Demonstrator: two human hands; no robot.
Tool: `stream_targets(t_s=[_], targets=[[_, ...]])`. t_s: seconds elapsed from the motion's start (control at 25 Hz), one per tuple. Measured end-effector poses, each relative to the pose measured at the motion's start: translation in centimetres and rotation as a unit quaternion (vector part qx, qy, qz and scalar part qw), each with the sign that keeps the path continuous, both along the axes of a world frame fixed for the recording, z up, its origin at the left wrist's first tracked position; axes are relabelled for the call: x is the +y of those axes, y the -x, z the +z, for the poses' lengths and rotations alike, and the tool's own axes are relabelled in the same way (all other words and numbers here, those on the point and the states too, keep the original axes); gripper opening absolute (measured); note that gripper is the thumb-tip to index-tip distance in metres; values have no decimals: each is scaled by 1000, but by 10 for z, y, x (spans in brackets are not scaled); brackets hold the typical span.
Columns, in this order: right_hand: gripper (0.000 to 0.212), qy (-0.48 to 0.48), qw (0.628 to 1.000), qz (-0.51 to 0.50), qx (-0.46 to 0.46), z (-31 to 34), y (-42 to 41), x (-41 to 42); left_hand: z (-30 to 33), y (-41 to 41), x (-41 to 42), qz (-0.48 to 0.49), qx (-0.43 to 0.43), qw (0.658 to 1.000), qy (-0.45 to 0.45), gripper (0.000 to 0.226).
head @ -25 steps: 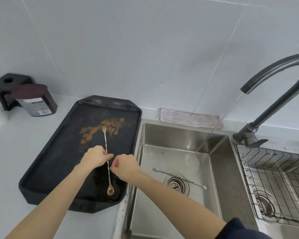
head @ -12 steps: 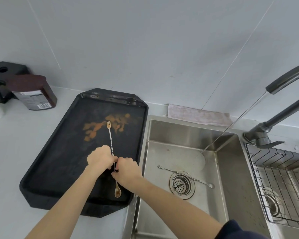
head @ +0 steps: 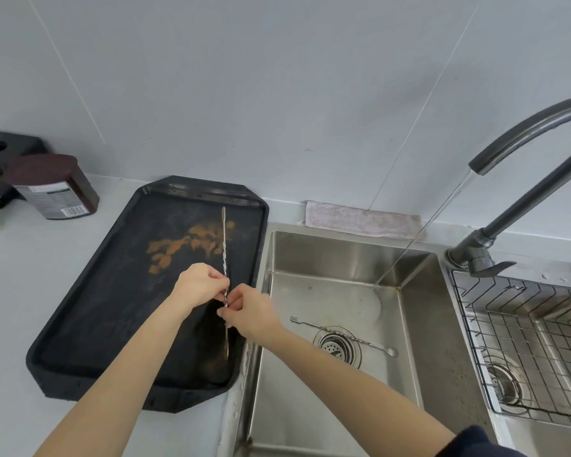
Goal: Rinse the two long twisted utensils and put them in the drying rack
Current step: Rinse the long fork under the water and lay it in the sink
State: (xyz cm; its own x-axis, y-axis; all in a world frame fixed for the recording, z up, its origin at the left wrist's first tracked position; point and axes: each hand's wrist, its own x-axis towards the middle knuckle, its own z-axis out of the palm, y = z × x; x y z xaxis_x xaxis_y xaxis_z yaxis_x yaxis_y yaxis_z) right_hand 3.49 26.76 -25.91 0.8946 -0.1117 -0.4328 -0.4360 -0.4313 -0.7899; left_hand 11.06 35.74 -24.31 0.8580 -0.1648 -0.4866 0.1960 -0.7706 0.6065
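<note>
Steel twisted utensil (head: 225, 258) pinched at mid-shaft by left hand (head: 200, 285) & right hand (head: 249, 313), over black tray (head: 89, 324) at frame center-left. Second twisted utensil (head: 343, 336) lies across sink (head: 416, 324) drain; faucet (head: 521, 140) running, wire drying rack (head: 524, 344) at right.

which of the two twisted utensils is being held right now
The utensil over the black tray, pinched by both the left hand and right hand. The other utensil lies untouched across the sink drain.
</note>
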Motion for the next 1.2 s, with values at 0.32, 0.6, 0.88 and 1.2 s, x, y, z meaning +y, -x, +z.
stream_targets(t_s=[0.32,0.6,0.88,1.2], targets=[[11,35,998,-48,-22,11,42,-78,24,37,-69,-29,25,986,162,6],[20,62,994,-80,-28,6,79,-150,23,67,-148,-44,17,976,214,5],[24,68,994,-78,-21,-8,104,-203,20,82,-211,-29,-18,968,250,14],[30,64,993,-102,-5,-21,124,-247,44,80,-276,-23,-32,951,308,20]])
